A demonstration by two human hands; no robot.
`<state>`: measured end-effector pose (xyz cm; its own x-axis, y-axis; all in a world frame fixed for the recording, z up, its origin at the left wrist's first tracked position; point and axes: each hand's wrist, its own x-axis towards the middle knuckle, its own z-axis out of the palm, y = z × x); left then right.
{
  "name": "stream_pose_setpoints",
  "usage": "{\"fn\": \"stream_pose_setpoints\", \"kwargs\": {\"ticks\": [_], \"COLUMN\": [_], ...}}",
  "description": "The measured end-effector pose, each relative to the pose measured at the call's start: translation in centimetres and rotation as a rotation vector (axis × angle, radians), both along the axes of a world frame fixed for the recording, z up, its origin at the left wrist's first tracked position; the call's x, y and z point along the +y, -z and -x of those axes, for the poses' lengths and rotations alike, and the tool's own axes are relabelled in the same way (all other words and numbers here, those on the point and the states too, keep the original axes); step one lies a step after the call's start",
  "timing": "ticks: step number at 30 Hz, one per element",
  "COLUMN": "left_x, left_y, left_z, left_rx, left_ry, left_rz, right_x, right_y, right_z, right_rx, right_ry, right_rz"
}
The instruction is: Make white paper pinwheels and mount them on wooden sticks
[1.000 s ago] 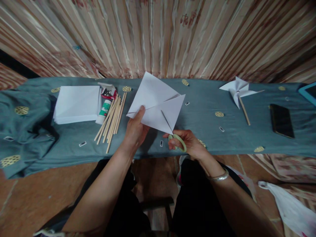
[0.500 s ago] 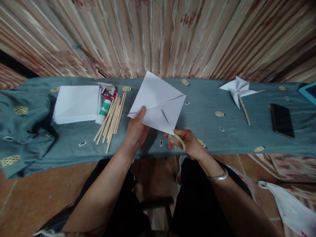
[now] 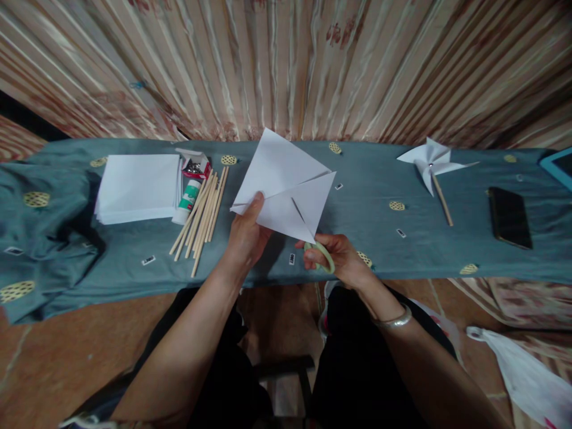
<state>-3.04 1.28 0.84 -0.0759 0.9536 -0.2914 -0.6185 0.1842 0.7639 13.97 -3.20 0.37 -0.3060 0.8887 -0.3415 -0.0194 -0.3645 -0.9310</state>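
Observation:
A square sheet of white paper (image 3: 281,173) is held up in front of me, tilted so one corner points away. Slits run inward from its right and left corners. My left hand (image 3: 248,235) pinches the paper at its lower left edge, thumb on top. My right hand (image 3: 333,256) grips the pale green handles of a pair of scissors (image 3: 328,262). One dark blade shows over the paper, running in from the corner nearest me; the other blade is hidden under the sheet.
Left on the cloth-covered table (image 3: 370,238) are a paper stack (image 3: 138,187), an open box of metal pins (image 3: 195,165), a glue stick (image 3: 186,202) and several wooden sticks (image 3: 201,220). On the right lie a paper pinwheel (image 3: 431,164), a phone (image 3: 510,217) and a blue-edged object (image 3: 556,167).
Almost nothing differs. Both hands, the paper and the scissors keep the same position, apart from a very slight shift of the whole view.

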Motion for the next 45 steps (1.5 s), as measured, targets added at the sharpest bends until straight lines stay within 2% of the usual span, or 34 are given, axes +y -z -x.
{"fn": "stream_pose_setpoints", "kwargs": {"ticks": [16,24,27,29,32,37,41,45], "left_x": [0.0,0.2,0.8,1.1,1.3,0.7,0.1,-0.3], "left_y": [0.3,-0.2,-0.5,-0.5,-0.1,0.8,1.4,1.7], "left_z": [0.0,0.0,0.6,1.2,2.0,2.4,2.4,2.8], "left_rx": [-0.003,-0.02,-0.051,-0.075,-0.106,-0.103,-0.032,0.083], "left_ry": [-0.013,-0.083,-0.144,-0.186,-0.197,-0.142,-0.059,0.004], "left_rz": [0.008,0.038,0.059,0.095,0.158,0.232,0.238,0.127], "right_x": [0.0,-0.1,-0.1,-0.2,-0.2,0.3,0.8,1.3], "right_y": [0.5,-0.3,-0.6,-0.4,0.2,0.2,0.4,1.4], "right_z": [-0.1,-0.9,-2.3,-3.6,-5.4,-5.9,-4.8,-4.6], "right_rx": [-0.05,-0.073,-0.14,-0.221,-0.421,-0.873,-0.997,-1.167], "right_ry": [-0.032,-0.224,-0.322,-0.345,-0.248,0.05,0.108,0.146], "right_rz": [-0.046,0.008,0.072,0.062,-0.027,-0.345,-0.498,-0.581]}}
